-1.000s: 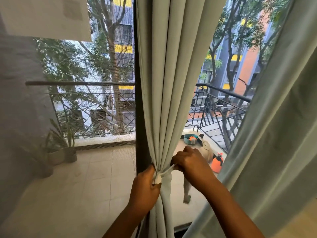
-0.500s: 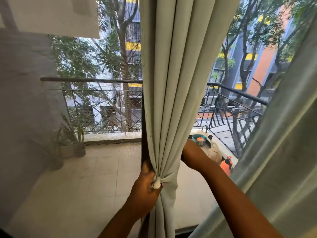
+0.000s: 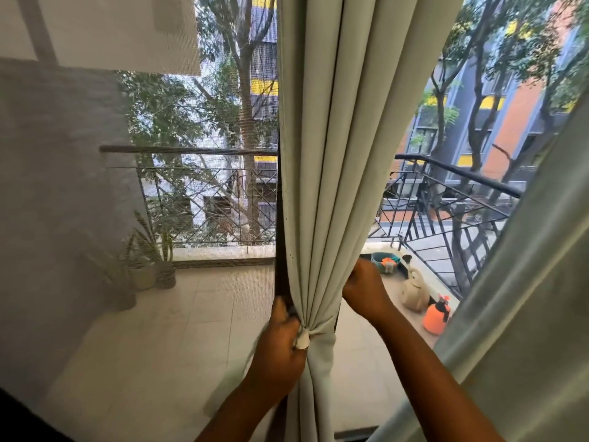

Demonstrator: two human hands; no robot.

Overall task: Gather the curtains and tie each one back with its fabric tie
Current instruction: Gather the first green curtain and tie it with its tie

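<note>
A pale grey-green curtain [image 3: 331, 148] hangs gathered in folds in front of the dark window post. A fabric tie [image 3: 320, 330] of the same cloth cinches it low down. My left hand [image 3: 280, 342] grips the tie's white end at the curtain's left side. My right hand [image 3: 365, 290] is at the curtain's right edge, just above the tie, with its fingers tucked behind the folds. A second curtain [image 3: 522, 298] of the same colour hangs loose across the right side of the view, untied.
Behind the mesh screen lies a tiled balcony floor [image 3: 191, 330] with potted plants [image 3: 149, 266] on the left. A metal railing [image 3: 455, 193] runs at the back right. A beige watering can [image 3: 414, 290] and an orange spray bottle [image 3: 436, 315] stand on the ledge.
My right hand has let go of the tie's front and moved up to the curtain's right edge. My left hand keeps its hold. The view has shifted left.
</note>
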